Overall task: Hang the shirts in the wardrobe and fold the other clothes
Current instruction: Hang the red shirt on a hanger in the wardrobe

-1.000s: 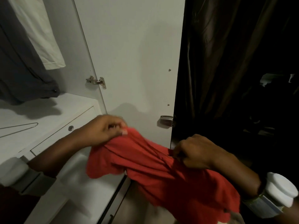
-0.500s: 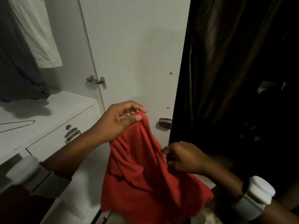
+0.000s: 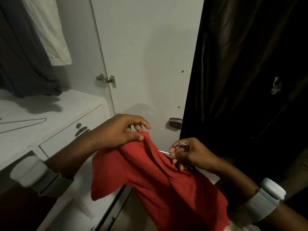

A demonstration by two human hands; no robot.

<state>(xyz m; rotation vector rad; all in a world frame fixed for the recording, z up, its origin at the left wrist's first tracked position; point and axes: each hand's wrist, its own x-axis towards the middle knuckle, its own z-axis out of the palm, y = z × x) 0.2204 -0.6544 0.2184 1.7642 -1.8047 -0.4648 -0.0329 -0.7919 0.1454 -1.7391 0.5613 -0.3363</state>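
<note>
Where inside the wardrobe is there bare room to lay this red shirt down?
The white shelf is bare between the wire hanger lying at its left and the door hinge. Further back, the hanging dark garment crowds it.

wardrobe interior: open shelf top point(image 3: 55, 114) under dark hanging garment point(image 3: 25, 55); wire hanger point(image 3: 23, 123) lying there; open door point(image 3: 146, 55) bounds right.

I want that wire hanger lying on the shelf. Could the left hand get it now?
Probably not yet: the left hand pinches the red shirt. Nothing blocks the wire hanger itself.
</note>
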